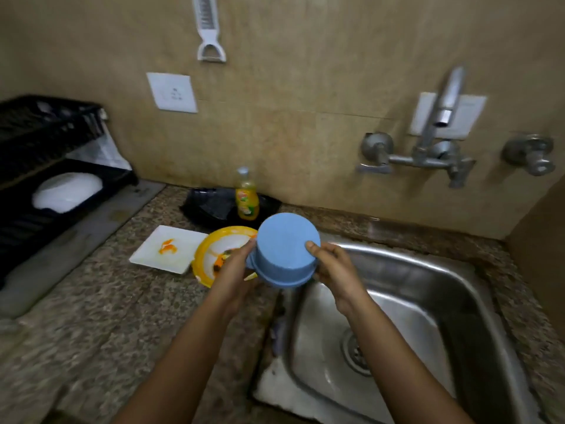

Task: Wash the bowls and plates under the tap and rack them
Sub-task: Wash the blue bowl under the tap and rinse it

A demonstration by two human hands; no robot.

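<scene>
Bowl (287, 249) btwn L hand (235, 267), R hand (333, 270)

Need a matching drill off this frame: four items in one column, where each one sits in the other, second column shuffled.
Items
1. blue bowl
2. white square plate
3. soap bottle
4. white dish

Places
A. in the black rack
B. held by the left hand and right hand
C. flat on the counter, orange smears on it
D. upright near the wall

Pairs: 1-B, 2-C, 3-D, 4-A
</scene>
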